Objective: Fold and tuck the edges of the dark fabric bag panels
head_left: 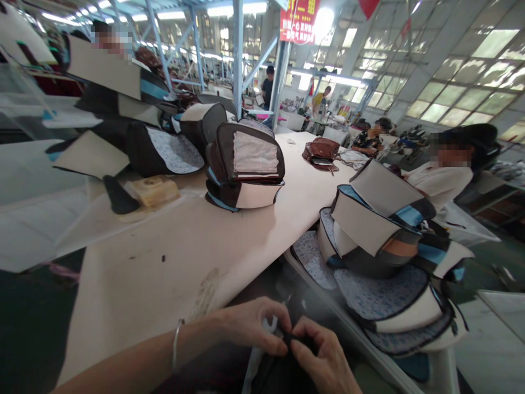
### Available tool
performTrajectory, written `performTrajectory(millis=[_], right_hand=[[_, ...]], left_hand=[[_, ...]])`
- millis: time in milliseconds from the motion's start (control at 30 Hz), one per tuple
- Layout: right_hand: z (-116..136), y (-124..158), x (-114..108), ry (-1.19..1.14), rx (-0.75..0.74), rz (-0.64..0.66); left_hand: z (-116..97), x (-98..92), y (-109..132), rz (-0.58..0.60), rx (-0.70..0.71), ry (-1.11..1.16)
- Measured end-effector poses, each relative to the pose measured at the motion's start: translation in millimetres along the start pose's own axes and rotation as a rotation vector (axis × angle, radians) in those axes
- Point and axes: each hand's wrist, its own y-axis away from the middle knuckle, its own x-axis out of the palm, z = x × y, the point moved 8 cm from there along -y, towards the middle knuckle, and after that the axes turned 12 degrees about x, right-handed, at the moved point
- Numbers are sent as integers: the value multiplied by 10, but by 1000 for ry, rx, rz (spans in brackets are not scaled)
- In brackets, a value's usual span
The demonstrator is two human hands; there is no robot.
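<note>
Pinching black fabric (283, 372) between left hand (254, 325) and right hand (326, 350).

High up ahead of you, a red rectangular banner (299, 21) hangs beside a blue steel column, and it carries the only lettering in your view. Its characters are yellow, large across the top with smaller lines beneath, but they are too small and blurred for you to read with confidence. You can't read any word, brand or number on it. Nothing else you can see, on the worktop or around the hall, shows legible text.
</note>
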Motion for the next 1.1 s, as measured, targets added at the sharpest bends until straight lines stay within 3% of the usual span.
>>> performTrajectory(millis=[567,967,1100], right_hand=[[41,-4,33,-51,-46,-26],[38,-18,40,-96,-22,-2],[22,-37,47,-47,-39,-35]], left_hand=[[5,-33,76,-75,55,-93],[6,-86,66,29,94,-126],[-126,-32,68,-31,140,-330]])
